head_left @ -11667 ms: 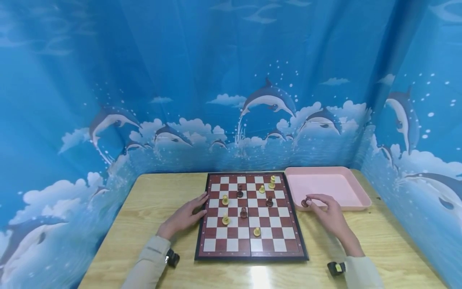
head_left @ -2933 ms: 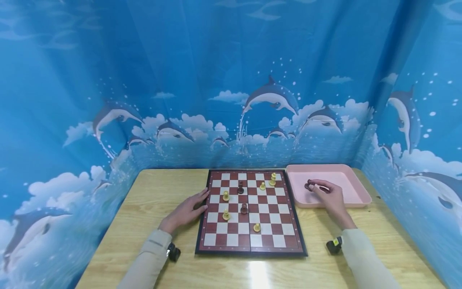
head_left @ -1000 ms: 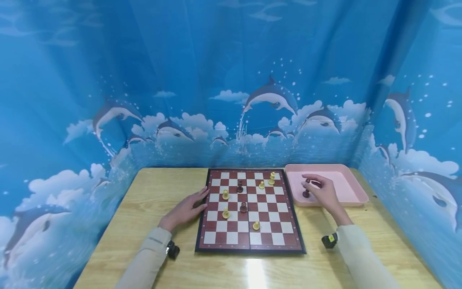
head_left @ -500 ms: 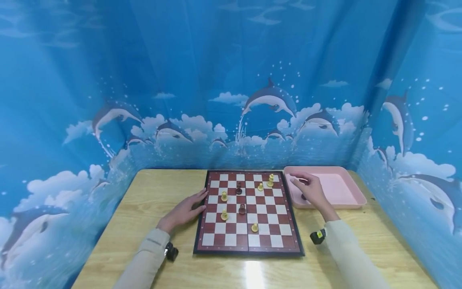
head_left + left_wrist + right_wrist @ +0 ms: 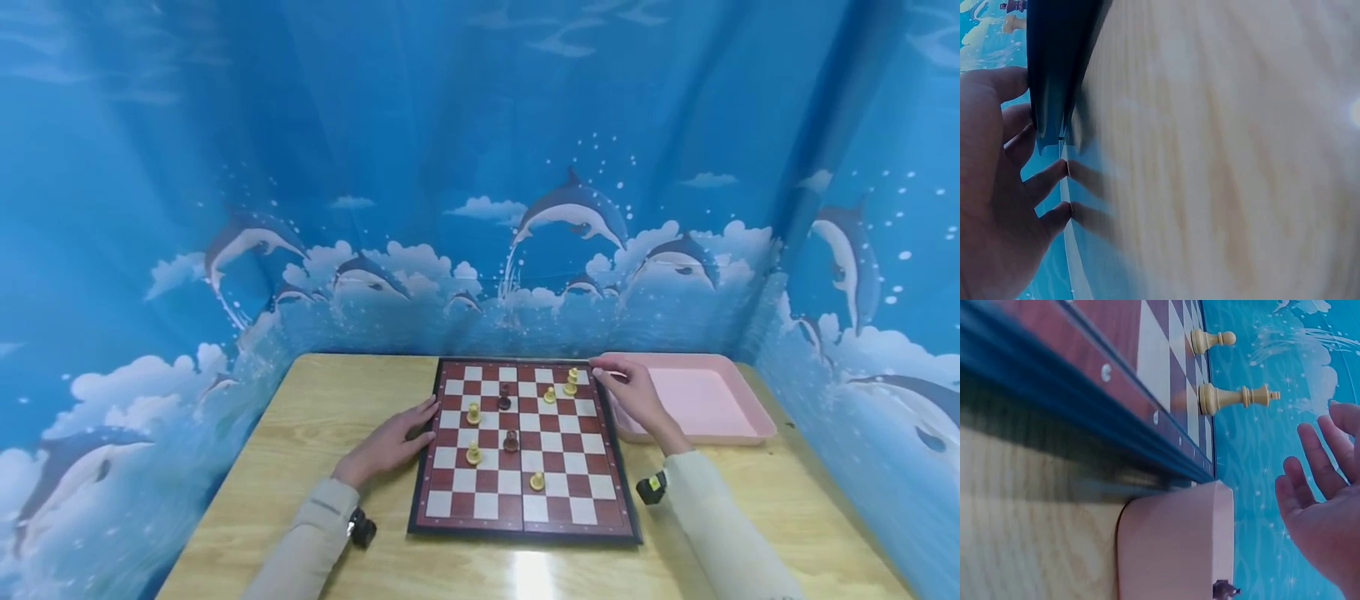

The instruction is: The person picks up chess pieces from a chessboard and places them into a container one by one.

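Chessboard [image 5: 576, 463], a hand on either side

Right hand [image 5: 636, 397]: fingers loosely bent, grasping nothing, over the left end of the pink tray [image 5: 705, 396]. Left hand [image 5: 386, 446]: fingers extended, touching the chessboard's left edge. Upright near the right hand: light king [image 5: 571, 383], light pawn [image 5: 550, 396] just beside. Further in, three light pieces [image 5: 473, 414], two dark pieces [image 5: 511, 442]. Mostly hidden from me in the tray, probably one dark chessman [image 5: 1225, 590]. Wooden table [image 5: 345, 392] beneath.

You are at a curtained booth, the wider building impossible to tell. Blue dolphin-print curtain [image 5: 442, 150] hangs behind the wooden table [image 5: 356, 385] and along both sides of it.
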Motion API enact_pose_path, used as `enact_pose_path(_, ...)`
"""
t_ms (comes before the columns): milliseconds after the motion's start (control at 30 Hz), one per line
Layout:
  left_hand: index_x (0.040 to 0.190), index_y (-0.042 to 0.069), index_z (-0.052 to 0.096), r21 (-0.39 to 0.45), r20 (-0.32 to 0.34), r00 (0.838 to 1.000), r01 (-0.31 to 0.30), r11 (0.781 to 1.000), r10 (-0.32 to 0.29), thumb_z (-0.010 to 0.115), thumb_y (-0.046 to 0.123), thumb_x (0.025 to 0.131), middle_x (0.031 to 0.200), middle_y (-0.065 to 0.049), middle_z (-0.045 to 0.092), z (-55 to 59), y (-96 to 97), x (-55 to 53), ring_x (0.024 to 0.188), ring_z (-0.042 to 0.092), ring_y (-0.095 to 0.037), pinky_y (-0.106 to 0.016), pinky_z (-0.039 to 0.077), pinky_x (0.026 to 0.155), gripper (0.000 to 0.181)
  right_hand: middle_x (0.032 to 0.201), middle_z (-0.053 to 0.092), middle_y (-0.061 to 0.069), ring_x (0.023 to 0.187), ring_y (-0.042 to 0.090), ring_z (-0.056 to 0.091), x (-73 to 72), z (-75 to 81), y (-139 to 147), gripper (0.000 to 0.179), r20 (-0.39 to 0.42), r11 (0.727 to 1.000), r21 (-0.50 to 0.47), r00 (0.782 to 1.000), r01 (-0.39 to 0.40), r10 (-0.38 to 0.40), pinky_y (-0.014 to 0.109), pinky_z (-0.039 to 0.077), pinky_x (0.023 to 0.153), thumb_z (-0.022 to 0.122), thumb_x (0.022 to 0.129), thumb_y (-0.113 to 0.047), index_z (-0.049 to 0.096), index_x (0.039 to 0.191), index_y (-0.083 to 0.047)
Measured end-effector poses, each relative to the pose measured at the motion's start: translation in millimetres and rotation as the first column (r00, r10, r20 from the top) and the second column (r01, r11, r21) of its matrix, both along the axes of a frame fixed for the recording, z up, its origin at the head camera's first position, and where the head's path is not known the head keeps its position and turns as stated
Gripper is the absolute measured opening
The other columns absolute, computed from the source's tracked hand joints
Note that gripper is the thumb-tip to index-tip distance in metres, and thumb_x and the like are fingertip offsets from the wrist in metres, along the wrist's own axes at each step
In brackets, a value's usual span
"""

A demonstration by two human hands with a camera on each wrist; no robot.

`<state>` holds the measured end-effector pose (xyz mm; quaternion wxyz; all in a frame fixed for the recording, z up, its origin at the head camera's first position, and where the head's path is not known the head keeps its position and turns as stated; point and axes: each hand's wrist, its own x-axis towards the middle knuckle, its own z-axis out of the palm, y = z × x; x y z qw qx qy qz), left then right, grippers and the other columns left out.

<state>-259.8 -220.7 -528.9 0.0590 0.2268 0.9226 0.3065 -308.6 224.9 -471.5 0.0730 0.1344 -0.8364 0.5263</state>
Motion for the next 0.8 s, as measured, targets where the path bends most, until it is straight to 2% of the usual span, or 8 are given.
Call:
enact_pose_path(100,0.160,0.016,0.032,0.001,0.008,1.000,0.004,1.000,-0.004,0.051,0.042,0.106,0.169,-0.005,0.023,-0.8,1.6,0.4,0.152,0.028,-0.036,-0.057,0.026,0.123,0.063,0.133,0.064,0.024,0.124,0.033,0.060,-6.2,-8.4,1.2,0.039,0.022,0.999,0.044,1.000,0.004,-0.005,0.033,0.054,0.103,0.060,0.104,-0.022,0.063,0.133,0.004)
enact_pose_path(233,0.160,0.017,0.032,0.003,0.012,1.000,-0.006,1.000,0.005,0.051,0.043,0.106,0.169,-0.004,0.023,-0.6,2.3,0.5,0.153,0.028,-0.036,-0.057,0.026,0.123,0.062,0.136,0.062,0.023,0.128,0.038,0.058,-12.1,-12.4,-1.6,0.042,0.059,0.999,0.049,0.998,-0.019,0.016,0.048,0.051,0.107,0.058,0.106,-0.025,0.060,0.136,0.004)
enact_pose_path(533,0.160,0.015,0.032,0.004,-0.003,1.000,0.018,1.000,-0.018,0.050,0.041,0.107,0.169,-0.006,0.023,0.7,2.2,1.6,0.152,0.027,-0.037,-0.057,0.025,0.123,0.062,0.139,0.060,0.023,0.130,0.039,0.056,-15.0,-16.5,-11.2,0.042,0.145,0.997,0.067,0.989,-0.042,0.032,0.053,0.047,0.111,0.058,0.105,-0.021,0.057,0.140,0.003)
enact_pose_path(800,0.159,0.016,0.033,-0.006,0.001,1.000,-0.007,1.000,0.007,0.052,0.040,0.106,0.168,-0.005,0.024,0.6,3.5,1.6,0.153,0.028,-0.036,-0.057,0.027,0.123,0.061,0.144,0.055,0.025,0.133,0.042,0.052,-20.4,-17.7,-16.5,0.049,0.206,0.990,0.122,0.978,-0.064,0.037,0.057,0.041,0.114,0.057,0.105,-0.025,0.051,0.145,0.003)
